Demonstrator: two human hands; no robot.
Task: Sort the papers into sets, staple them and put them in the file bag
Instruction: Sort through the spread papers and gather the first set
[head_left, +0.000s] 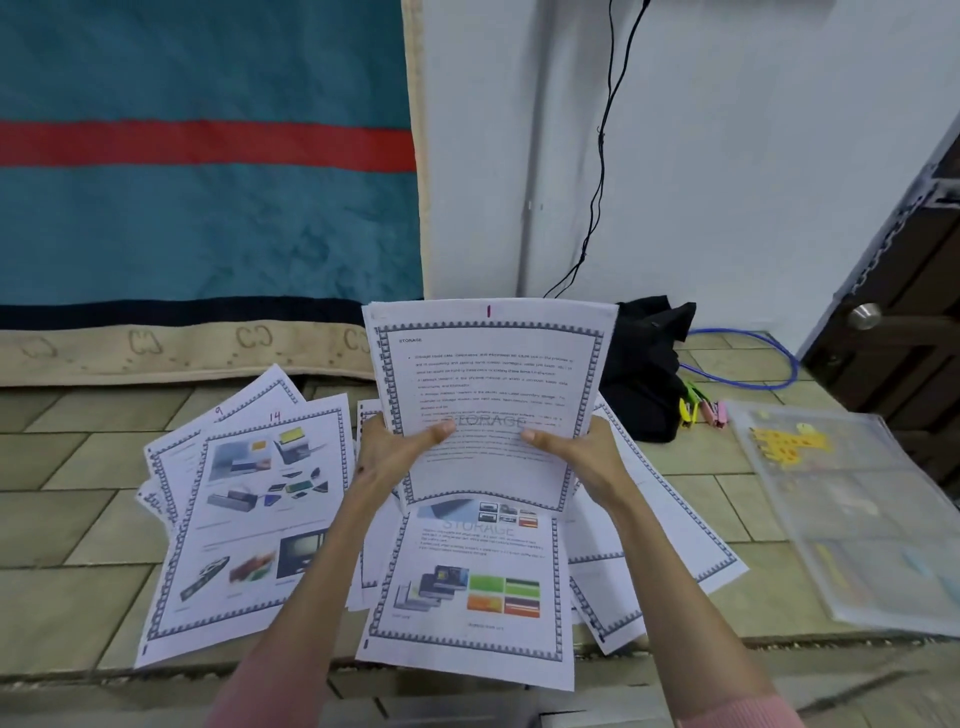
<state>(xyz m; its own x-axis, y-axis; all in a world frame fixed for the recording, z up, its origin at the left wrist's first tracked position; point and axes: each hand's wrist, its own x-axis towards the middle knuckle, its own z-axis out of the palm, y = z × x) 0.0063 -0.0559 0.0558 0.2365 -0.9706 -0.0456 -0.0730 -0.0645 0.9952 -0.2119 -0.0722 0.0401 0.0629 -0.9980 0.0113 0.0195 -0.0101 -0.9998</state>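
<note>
I hold a small stack of printed papers (488, 374) upright in front of me; the top sheet is headed "STORAGE" and marked 1 in red. My left hand (395, 447) grips its lower left edge and my right hand (576, 452) grips its lower right edge, thumbs on the front. Below lie loose bordered sheets on the tiled floor: a picture page marked 14 (249, 519) at the left, a "STORAGE" page with coloured pictures (467, 587) in the middle, more sheets (660, 519) at the right. A clear plastic file bag (857, 509) lies at the far right. Small coloured staplers (701, 408) sit beside it.
A teal blanket with a red stripe (208, 156) hangs over a mattress edge at the back left. A black bag (649, 364) and a blue cable (753, 364) lie against the white wall. A dark door (909, 312) stands at the right.
</note>
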